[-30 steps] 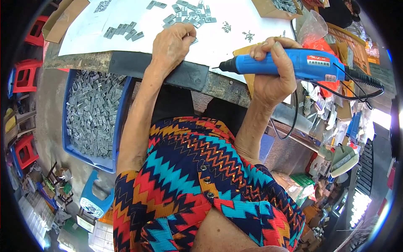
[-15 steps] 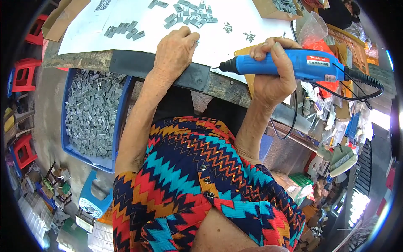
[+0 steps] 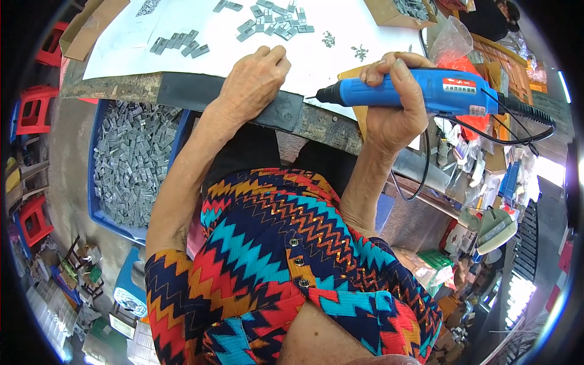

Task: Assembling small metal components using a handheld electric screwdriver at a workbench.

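My right hand (image 3: pixel 398 112) is wrapped around a blue electric screwdriver (image 3: pixel 438 91), held level with its black tip pointing left over the table's near edge. My left hand (image 3: pixel 255 82) rests at that edge by a black strip (image 3: pixel 191 91), fingers curled in; whatever they hold is hidden. Beyond it, small grey rectangular parts (image 3: pixel 283 23) lie loosely grouped on white paper (image 3: pixel 121 58). Another batch of grey parts (image 3: pixel 180 42) sits to the left. Two little heaps of tiny screws (image 3: pixel 329 39) lie right of the left hand.
Below the table at left stands a blue bin (image 3: pixel 92 188) filled with grey parts (image 3: pixel 132 164). An open cardboard box (image 3: pixel 389 15) is at the far right of the paper. The screwdriver's black cable (image 3: pixel 517 143) loops at right. Red stools (image 3: pixel 35 108) stand at far left.
My left hand has drawn slightly back toward me, and its elbow has swung outward to the left. My right hand and the screwdriver have stayed nearly still.
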### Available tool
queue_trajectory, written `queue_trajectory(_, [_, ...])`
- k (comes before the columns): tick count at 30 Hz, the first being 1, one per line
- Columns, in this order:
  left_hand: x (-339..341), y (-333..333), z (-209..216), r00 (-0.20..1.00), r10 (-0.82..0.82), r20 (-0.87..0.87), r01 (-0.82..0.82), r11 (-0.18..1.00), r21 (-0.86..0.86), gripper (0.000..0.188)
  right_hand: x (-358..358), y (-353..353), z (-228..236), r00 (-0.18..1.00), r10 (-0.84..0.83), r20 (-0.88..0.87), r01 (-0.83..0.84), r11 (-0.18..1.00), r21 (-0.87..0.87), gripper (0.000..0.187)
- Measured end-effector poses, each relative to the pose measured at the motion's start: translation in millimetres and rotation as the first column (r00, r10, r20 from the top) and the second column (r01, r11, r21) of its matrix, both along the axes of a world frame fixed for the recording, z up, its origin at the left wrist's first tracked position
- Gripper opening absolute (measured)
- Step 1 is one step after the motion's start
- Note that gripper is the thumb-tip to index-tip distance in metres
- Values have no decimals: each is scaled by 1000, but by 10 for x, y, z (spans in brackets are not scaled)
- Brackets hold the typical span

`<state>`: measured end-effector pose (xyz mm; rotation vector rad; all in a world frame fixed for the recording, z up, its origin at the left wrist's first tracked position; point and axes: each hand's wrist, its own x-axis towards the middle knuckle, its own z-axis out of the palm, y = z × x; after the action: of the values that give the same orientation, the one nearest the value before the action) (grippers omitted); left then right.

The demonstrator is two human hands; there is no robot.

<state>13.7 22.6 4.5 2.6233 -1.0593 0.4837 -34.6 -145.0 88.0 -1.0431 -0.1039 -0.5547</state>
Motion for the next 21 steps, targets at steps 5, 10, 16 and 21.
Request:
queue_trajectory(5, [-5,69,-28,999,-43,-28,41,998,-47,26,23,-18,-4,1000,7,19,-7,1000,-19,25])
queue_trajectory(10, [32,113,-83,998,-35,-53,28,991,-131,28,35,12,-5,1000,-10,1,10,999,-36,24])
queue_trajectory(16, [55,108,-67,999,-24,-41,21,995,-93,27,41,6,-4,1000,-18,-16,18,999,-39,24])
queue_trajectory(21, [50,97,-47,998,-52,42,56,992,-111,5,46,16,-5,999,-30,-21,29,999,-45,24])
